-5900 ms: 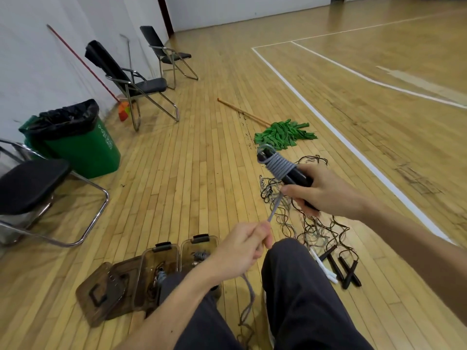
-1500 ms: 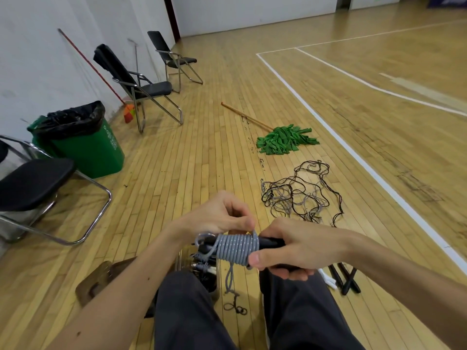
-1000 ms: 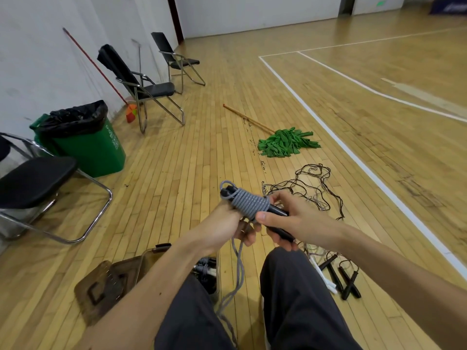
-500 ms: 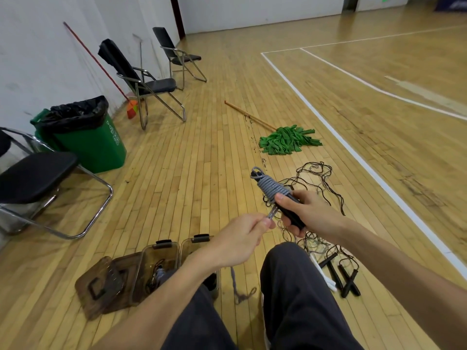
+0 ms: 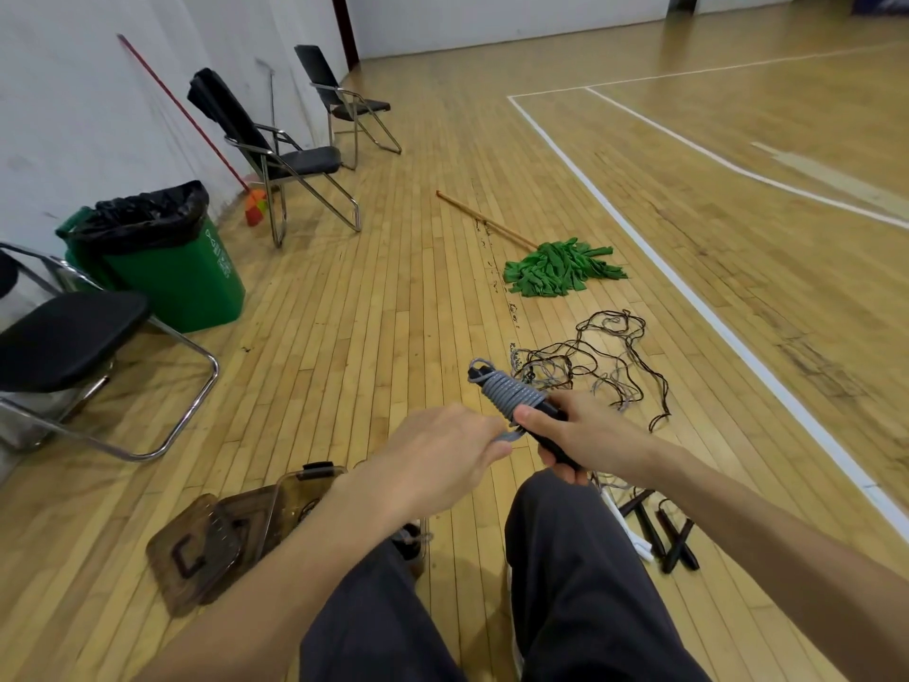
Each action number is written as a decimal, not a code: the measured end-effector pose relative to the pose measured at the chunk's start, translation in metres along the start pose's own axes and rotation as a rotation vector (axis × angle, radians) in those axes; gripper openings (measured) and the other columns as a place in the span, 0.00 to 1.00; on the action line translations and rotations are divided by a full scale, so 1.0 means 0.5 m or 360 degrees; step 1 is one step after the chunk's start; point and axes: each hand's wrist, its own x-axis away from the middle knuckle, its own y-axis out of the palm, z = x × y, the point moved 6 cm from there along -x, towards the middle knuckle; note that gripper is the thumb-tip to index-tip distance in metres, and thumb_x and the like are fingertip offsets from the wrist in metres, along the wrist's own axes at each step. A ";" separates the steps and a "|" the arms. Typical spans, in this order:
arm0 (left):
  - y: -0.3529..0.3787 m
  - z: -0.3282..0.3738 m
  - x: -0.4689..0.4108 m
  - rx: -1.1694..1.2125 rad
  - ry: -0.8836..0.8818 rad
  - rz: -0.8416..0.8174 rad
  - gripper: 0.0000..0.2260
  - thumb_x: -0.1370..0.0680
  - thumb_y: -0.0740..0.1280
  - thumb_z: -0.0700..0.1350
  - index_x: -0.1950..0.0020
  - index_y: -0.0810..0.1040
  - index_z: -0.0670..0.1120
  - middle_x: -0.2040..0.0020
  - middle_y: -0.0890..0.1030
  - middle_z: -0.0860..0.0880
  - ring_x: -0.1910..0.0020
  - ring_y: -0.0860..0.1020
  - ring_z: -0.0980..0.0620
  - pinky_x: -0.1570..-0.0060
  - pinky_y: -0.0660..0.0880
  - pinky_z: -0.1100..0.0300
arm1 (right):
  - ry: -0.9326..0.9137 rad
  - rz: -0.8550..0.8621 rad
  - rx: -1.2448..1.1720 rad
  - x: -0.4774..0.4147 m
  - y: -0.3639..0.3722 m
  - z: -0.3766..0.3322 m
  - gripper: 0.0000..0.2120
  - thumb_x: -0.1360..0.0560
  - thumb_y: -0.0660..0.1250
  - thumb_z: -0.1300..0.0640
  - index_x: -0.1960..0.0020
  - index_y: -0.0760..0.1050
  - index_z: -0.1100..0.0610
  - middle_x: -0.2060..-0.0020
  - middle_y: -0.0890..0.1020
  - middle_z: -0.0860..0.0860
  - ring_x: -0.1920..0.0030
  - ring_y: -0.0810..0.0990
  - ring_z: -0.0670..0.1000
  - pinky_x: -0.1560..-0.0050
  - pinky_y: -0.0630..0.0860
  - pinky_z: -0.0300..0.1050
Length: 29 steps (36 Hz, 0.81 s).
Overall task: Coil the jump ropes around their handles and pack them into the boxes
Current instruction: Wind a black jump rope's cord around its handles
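Note:
My right hand (image 5: 588,435) grips the black handles of a jump rope, held over my knees. Grey rope is coiled tightly around the upper part of the handles (image 5: 509,393). My left hand (image 5: 442,455) pinches the short free end of the grey rope just below the coil. A tangle of loose ropes (image 5: 590,361) lies on the floor beyond my hands, and several black and white handles (image 5: 659,529) lie by my right leg. Brown see-through boxes (image 5: 295,499) with a loose lid (image 5: 192,553) sit at my lower left, partly hidden by my left arm.
A green mop (image 5: 560,265) lies ahead on the wooden floor. A green bin (image 5: 167,268) and folding chairs (image 5: 74,347) stand along the left wall. White court lines run on the right.
The free tail of grey rope has got much shorter as more turns went onto the handles. My left hand has moved up close to the coil.

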 end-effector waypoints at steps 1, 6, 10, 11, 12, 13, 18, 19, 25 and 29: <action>-0.004 -0.001 0.000 -0.0033 0.0029 -0.0007 0.13 0.15 0.55 0.56 0.50 0.74 0.50 0.62 0.71 0.55 0.61 0.72 0.54 0.61 0.68 0.59 | 0.0008 -0.0045 0.0047 0.004 0.006 -0.003 0.15 0.17 0.61 0.46 0.50 0.73 0.59 0.70 0.78 0.50 0.76 0.74 0.46 0.74 0.72 0.39; -0.021 -0.002 -0.001 -0.0085 0.0188 -0.0049 0.12 0.17 0.60 0.56 0.53 0.76 0.51 0.63 0.71 0.56 0.62 0.71 0.55 0.61 0.69 0.60 | 0.0100 -0.0229 0.0180 0.017 0.034 -0.009 0.19 0.16 0.55 0.42 0.50 0.70 0.58 0.71 0.77 0.50 0.77 0.73 0.47 0.75 0.72 0.39; -0.017 0.004 0.002 -0.0036 0.0284 -0.0062 0.13 0.19 0.62 0.57 0.53 0.78 0.50 0.65 0.69 0.57 0.66 0.68 0.59 0.60 0.68 0.62 | 0.0213 -0.0299 0.0127 0.029 0.044 -0.013 0.34 0.20 0.42 0.31 0.53 0.73 0.58 0.71 0.78 0.53 0.76 0.74 0.49 0.75 0.72 0.39; -0.016 0.005 0.001 -0.0014 0.0299 -0.0070 0.13 0.19 0.63 0.58 0.54 0.78 0.50 0.65 0.70 0.57 0.66 0.68 0.59 0.60 0.69 0.61 | 0.0224 -0.0320 0.0138 0.033 0.047 -0.015 0.37 0.22 0.40 0.29 0.56 0.73 0.57 0.71 0.78 0.54 0.76 0.74 0.50 0.75 0.71 0.39; -0.016 0.006 0.001 0.0012 0.0311 -0.0074 0.13 0.20 0.64 0.58 0.54 0.79 0.50 0.65 0.70 0.58 0.66 0.69 0.59 0.59 0.69 0.61 | 0.0237 -0.0346 0.0164 0.036 0.051 -0.016 0.39 0.23 0.39 0.27 0.56 0.74 0.57 0.71 0.78 0.54 0.76 0.73 0.50 0.75 0.71 0.39; -0.017 0.007 0.000 0.0042 0.0324 -0.0076 0.13 0.21 0.65 0.58 0.53 0.80 0.49 0.64 0.72 0.58 0.66 0.70 0.60 0.59 0.69 0.62 | 0.0251 -0.0380 0.0199 0.038 0.056 -0.017 0.41 0.25 0.37 0.26 0.55 0.74 0.58 0.71 0.77 0.54 0.76 0.73 0.51 0.75 0.71 0.39; -0.029 0.006 -0.005 0.0286 0.0340 -0.0110 0.18 0.27 0.73 0.59 0.47 0.85 0.47 0.58 0.81 0.57 0.61 0.73 0.62 0.52 0.70 0.65 | 0.0334 -0.0611 0.0210 0.051 0.083 -0.010 0.44 0.28 0.34 0.24 0.54 0.72 0.59 0.70 0.76 0.54 0.76 0.71 0.49 0.75 0.68 0.39; -0.030 0.004 -0.007 0.0364 0.0328 -0.0138 0.17 0.28 0.74 0.59 0.49 0.86 0.47 0.61 0.80 0.59 0.63 0.74 0.63 0.55 0.70 0.65 | 0.0334 -0.0658 0.0179 0.055 0.086 -0.008 0.46 0.29 0.33 0.24 0.53 0.73 0.60 0.70 0.76 0.54 0.76 0.70 0.49 0.75 0.67 0.39; -0.025 -0.025 -0.012 0.0927 0.0213 -0.0219 0.09 0.31 0.79 0.52 0.60 0.86 0.48 0.66 0.83 0.54 0.67 0.78 0.57 0.61 0.75 0.58 | 0.0201 -0.0882 0.0088 0.067 0.105 -0.015 0.51 0.37 0.33 0.20 0.55 0.77 0.58 0.69 0.76 0.53 0.74 0.71 0.48 0.73 0.68 0.39; -0.021 -0.013 -0.009 0.1274 0.0275 -0.0389 0.09 0.27 0.76 0.38 0.60 0.84 0.52 0.63 0.84 0.56 0.60 0.82 0.59 0.56 0.75 0.67 | 0.0070 -0.0933 0.0054 0.086 0.113 -0.038 0.44 0.33 0.37 0.22 0.54 0.75 0.56 0.68 0.76 0.53 0.74 0.72 0.48 0.72 0.69 0.39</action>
